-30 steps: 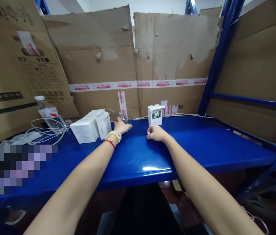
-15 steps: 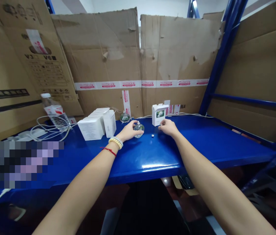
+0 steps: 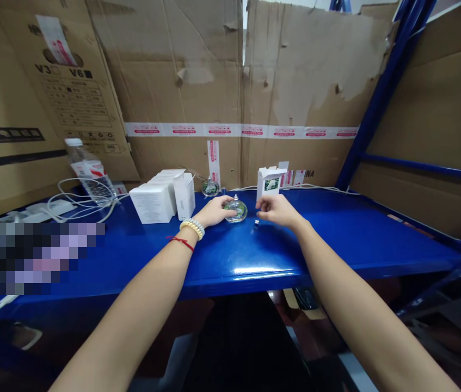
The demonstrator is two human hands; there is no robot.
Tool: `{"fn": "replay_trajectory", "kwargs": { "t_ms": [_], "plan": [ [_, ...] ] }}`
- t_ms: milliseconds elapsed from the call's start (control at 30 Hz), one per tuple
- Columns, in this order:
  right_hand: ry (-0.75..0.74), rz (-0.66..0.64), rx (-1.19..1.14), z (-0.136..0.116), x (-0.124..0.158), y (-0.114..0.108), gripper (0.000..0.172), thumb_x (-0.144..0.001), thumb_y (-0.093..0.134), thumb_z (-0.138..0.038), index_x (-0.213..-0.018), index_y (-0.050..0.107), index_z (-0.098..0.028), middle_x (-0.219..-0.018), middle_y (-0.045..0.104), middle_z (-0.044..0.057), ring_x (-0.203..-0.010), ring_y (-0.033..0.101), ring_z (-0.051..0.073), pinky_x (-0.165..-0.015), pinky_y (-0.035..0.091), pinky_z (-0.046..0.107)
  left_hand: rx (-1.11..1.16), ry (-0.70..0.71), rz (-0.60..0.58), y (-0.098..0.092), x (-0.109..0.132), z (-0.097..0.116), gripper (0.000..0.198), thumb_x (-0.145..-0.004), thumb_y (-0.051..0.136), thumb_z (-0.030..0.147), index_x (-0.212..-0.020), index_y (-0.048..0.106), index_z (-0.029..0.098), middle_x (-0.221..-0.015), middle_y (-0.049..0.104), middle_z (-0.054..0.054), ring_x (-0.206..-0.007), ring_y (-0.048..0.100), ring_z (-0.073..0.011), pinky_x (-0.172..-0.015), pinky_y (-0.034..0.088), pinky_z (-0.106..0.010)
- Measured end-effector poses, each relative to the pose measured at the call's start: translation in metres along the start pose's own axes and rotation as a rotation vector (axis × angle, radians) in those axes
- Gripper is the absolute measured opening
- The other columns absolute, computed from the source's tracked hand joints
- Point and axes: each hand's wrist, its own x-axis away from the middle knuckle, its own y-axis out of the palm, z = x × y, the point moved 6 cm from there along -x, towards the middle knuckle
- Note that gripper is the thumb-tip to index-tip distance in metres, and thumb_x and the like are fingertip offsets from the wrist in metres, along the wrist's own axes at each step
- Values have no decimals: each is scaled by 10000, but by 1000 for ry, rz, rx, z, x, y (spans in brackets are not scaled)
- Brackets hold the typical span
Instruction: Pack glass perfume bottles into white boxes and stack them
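A round clear glass perfume bottle [image 3: 237,211] with a sprayer top stands upright on the blue table. My left hand [image 3: 215,211] is closed around its left side, thumb in front. My right hand [image 3: 278,210] hovers right of the bottle with its fingers curled together; whatever they may hold is hidden. Just below those fingertips a small silver piece [image 3: 257,222] lies on the table, apart from the hand. Behind my right hand stands a white box [image 3: 270,184] with a picture on it and its top flaps up.
White boxes [image 3: 151,204] stand in a row at left. A second glass bottle [image 3: 210,188] and a small dark cylinder [image 3: 223,191] are at the back. A water bottle [image 3: 89,171] and looped white cables [image 3: 65,198] lie further left. Cardboard sheets [image 3: 181,98] wall the blue table [image 3: 361,234].
My right hand has come away from the front of the white box toward the small silver piece. My left hand stays on the perfume bottle. The view has tilted down slightly.
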Motion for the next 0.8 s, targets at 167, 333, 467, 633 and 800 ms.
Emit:
{"fn": "replay_trajectory", "kwargs": {
  "t_ms": [167,333,467,633,800],
  "plan": [
    [105,-298,49,5,2,21,263,-630,729,-260,-862,647,-167,-614,611,-48,-543,526,95,-542,375,203,27,-35,24,-3,0,-5,556,-646,768,217,-1161,579,122,-1133,669,-132,-1057,633,-235,-977,467,-400],
    [107,-333,115,14,0,25,70,-721,684,-229,-762,680,-173,-657,657,-17,-590,553,99,-558,381,201,-15,-6,15,-2,1,-1,495,-654,761,218,-1111,601,118,-1113,677,-133,-1031,642,-235,-967,474,-398],
    [93,-238,43,12,-2,21,67,-782,636,-221,-752,646,-161,-682,664,4,-587,573,101,-573,412,202,-52,13,-15,1,3,4,486,-680,739,237,-1127,597,111,-1126,676,-141,-999,653,-234,-946,485,-392],
    [87,-74,-367,3,-2,11,162,-782,620,-310,-804,538,-173,-687,650,7,-530,604,112,-477,398,198,-214,101,-42,6,11,20,460,-719,716,320,-1133,616,145,-1117,686,-111,-976,653,-236,-906,494,-369],
    [22,109,-543,-3,-4,-2,442,-618,741,-468,-877,500,-204,-528,504,-89,-462,532,102,-460,374,204,-407,185,-61,14,20,38,440,-767,673,364,-1148,629,149,-1030,705,-91,-898,651,-232,-846,488,-339]
  ]
}}
